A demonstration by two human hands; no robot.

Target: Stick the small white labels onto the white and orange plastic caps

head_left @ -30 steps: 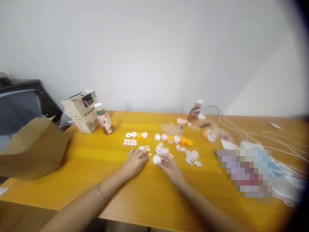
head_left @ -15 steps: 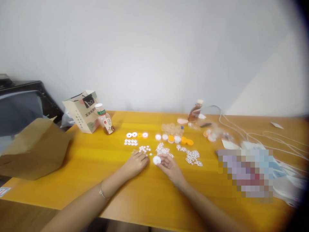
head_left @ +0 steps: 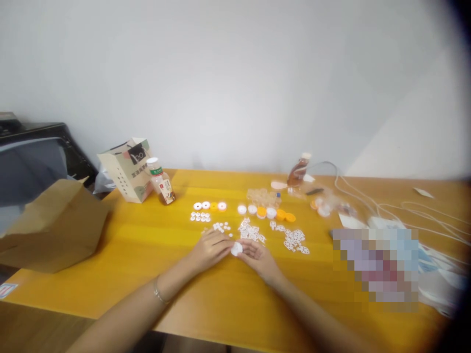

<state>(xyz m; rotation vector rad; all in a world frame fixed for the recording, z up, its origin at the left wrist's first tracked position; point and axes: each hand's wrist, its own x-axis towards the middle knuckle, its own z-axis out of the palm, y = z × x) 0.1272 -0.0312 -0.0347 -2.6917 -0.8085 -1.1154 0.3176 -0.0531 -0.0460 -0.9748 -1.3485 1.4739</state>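
On the near side of the pile of white openwork pieces [head_left: 248,230], a white disc [head_left: 236,249] is pinched by the fingers of the right hand [head_left: 262,261]. The left hand [head_left: 213,249], nearside-left of the pile, brings narrowly bunched fingers to the disc's rim; whether they grip it, I cannot tell. Left of the pile, small white pieces [head_left: 221,227] lie on the tabletop [head_left: 213,304]. Two-handed handling of the disc seems the step underway; the next move likely calls for a steady right-hand pinch.
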